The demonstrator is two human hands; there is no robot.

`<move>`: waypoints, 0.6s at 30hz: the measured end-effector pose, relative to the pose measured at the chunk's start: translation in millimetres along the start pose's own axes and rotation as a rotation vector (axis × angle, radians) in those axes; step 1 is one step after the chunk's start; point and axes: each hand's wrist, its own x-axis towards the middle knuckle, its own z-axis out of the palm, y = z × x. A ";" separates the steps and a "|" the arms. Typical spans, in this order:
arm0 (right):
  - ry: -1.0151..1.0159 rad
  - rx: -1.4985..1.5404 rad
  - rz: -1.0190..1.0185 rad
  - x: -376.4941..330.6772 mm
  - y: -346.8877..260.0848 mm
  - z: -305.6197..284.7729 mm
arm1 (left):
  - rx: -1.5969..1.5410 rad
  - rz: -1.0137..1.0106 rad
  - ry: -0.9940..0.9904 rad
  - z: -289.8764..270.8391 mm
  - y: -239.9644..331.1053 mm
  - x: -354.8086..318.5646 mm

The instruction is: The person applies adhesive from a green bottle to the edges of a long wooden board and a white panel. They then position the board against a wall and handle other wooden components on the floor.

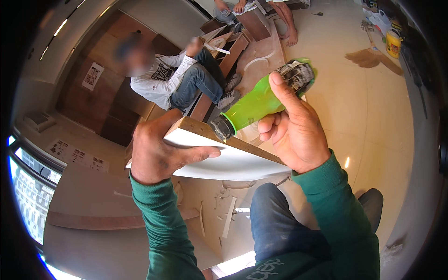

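My left hand is closed around the corner of a white-faced board, its thumb lying on the white face. The board's narrow brown edge is turned upward. In my right hand is a translucent green squeeze bottle, tilted with its dark nozzle down at the board's edge. My thumb presses along the bottle's side, near a worn label. Whether the nozzle touches the edge, I cannot tell.
Another person sits ahead on the left among wooden panels, holding a white strip. Thin offcut strips litter the floor by my knee. A broom and a yellow tub stand at the far right. Large panels lie at left.
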 end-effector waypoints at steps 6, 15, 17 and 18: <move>-0.059 -0.285 -0.338 -4.2 -9.7 2.1 | -0.090 -0.123 0.022 4.3 8.9 3.8; -0.130 -0.309 -0.395 -12.8 -27.4 9.6 | -0.052 -0.140 0.044 6.0 4.4 9.3; -0.109 -0.301 -0.355 -12.4 -26.4 6.2 | -0.019 -0.108 0.046 6.7 3.4 11.0; -0.105 -0.292 -0.327 -11.9 -24.2 2.7 | 0.005 -0.077 0.045 6.6 1.8 10.8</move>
